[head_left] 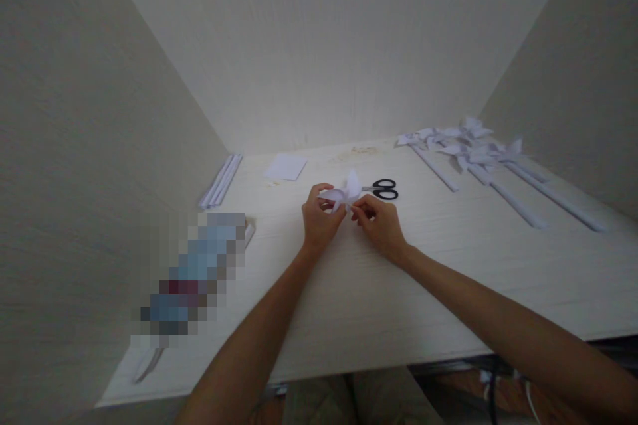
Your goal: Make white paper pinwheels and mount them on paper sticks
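Observation:
A white paper pinwheel head [343,195] with curled blades is held above the middle of the table. My left hand [321,218] grips it from the left, thumb in front and fingers behind. My right hand [379,222] is closed in a pinch at the pinwheel's lower right edge; whether it holds a blade or something small there I cannot make out. Just behind my right hand lies a pair of scissors [385,189] with black handles, its blades partly hidden by the pinwheel.
Several finished paper pinwheels [468,153] on rolled sticks lie at the right. Rolled paper sticks [220,180] and a square white sheet [285,167] lie at the back left. A pixelated object [199,272] sits along the left edge. Walls enclose the table [309,339] on three sides.

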`<state>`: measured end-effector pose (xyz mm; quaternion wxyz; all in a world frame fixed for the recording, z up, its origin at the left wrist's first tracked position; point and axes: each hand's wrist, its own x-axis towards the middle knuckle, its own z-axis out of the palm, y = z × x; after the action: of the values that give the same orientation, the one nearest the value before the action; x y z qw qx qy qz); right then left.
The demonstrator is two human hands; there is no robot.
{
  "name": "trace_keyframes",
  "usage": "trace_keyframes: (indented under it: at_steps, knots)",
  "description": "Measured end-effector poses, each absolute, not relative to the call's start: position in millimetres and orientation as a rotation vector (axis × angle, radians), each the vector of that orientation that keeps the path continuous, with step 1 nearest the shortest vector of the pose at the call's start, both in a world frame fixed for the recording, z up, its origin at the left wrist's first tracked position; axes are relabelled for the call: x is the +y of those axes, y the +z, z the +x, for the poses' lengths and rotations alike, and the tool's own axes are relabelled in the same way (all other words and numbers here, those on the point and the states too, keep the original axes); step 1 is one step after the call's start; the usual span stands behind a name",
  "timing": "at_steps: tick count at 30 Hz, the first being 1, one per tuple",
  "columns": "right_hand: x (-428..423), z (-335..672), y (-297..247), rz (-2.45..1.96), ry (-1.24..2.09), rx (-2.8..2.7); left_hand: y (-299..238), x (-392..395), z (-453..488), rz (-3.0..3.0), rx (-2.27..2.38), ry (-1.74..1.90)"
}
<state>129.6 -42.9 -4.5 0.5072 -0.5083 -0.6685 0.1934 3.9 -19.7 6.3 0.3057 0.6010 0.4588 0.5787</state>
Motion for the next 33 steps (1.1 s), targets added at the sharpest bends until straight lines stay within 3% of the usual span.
trace_keyframes:
  at_steps: [4, 12, 23, 33]
  knots:
    - [-43.2, 130.2, -5.6, -1.251, 0.413, -1.669, 8.8, -20.2, 3.3, 1.556, 1.214, 1.55]
    - [-39.9, 130.4, -3.5, -1.247, 0.627, -1.613, 8.8, -18.8, 1.4, 1.525, 1.199, 1.531]
    - [-44.8, 129.0, -2.5, -1.339, 0.208, -1.725, 9.7, -21.5, 5.5, 1.579, 1.193, 1.509]
    - [-42.0, 128.9, -0.4, -1.358, 0.351, -1.767, 6.7, -20.2, 4.4, 1.728, 1.27, 1.53]
